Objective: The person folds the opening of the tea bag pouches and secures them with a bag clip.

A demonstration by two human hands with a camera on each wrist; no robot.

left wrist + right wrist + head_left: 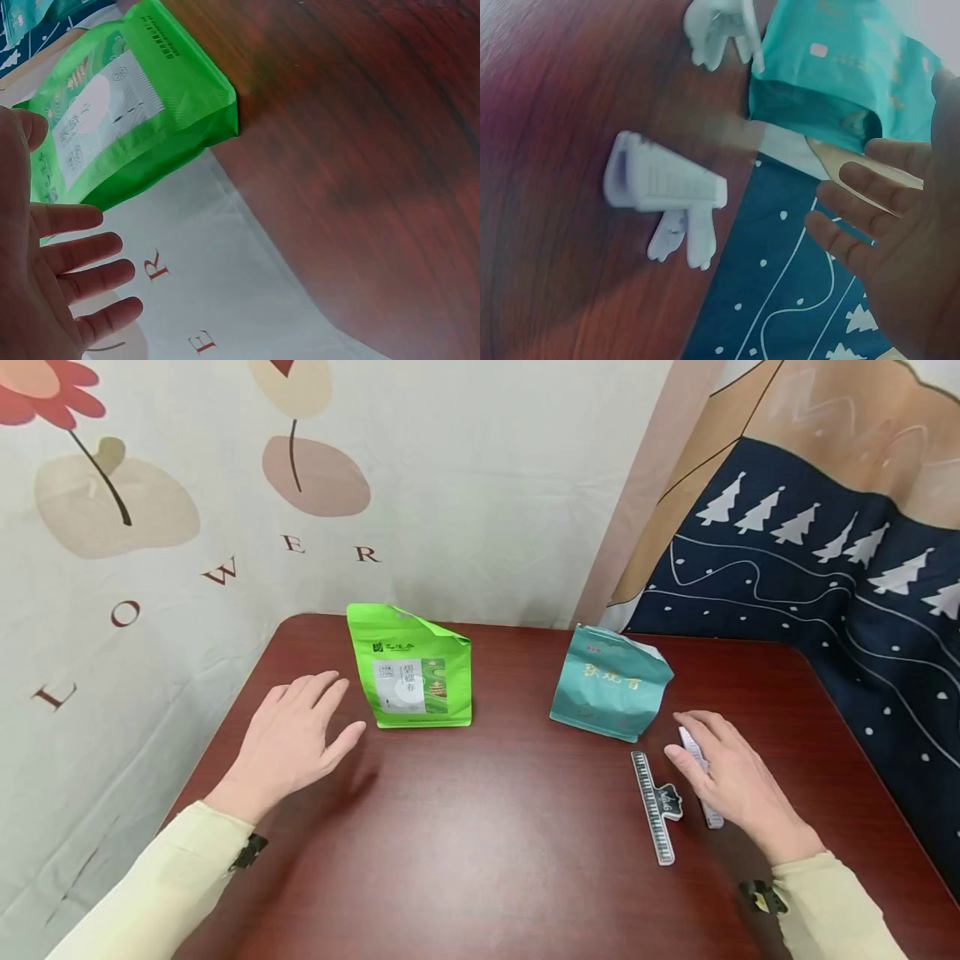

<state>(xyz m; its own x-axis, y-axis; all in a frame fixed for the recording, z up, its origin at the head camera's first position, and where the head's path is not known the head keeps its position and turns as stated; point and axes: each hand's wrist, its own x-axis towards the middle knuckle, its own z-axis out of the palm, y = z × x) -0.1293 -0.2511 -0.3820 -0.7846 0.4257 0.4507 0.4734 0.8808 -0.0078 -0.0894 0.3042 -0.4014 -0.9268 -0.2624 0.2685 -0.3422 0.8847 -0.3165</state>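
A bright green tea bag (pixel 416 677) with a white label stands upright toward the table's back. My left hand (pixel 288 743) hovers just left of it, fingers straight and thumb spread, holding nothing. To the right is a teal tea bag (pixel 611 685) with gold characters, its top crumpled. My right hand (pixel 738 781) is held over a white bag clip (pixel 712 817), which it partly covers in the head view. In the right wrist view that white clip (pixel 675 180) lies apart from the loosely extended fingers. Left of it is a black-and-white, piano-key-patterned bag clip (pixel 654 810).
The dark red wooden table (pixel 465 843) has rounded back corners. Behind it hangs a pale cloth (pixel 480 485) with flowers and letters. A navy cloth (pixel 757 577) with white trees hangs at the right edge.
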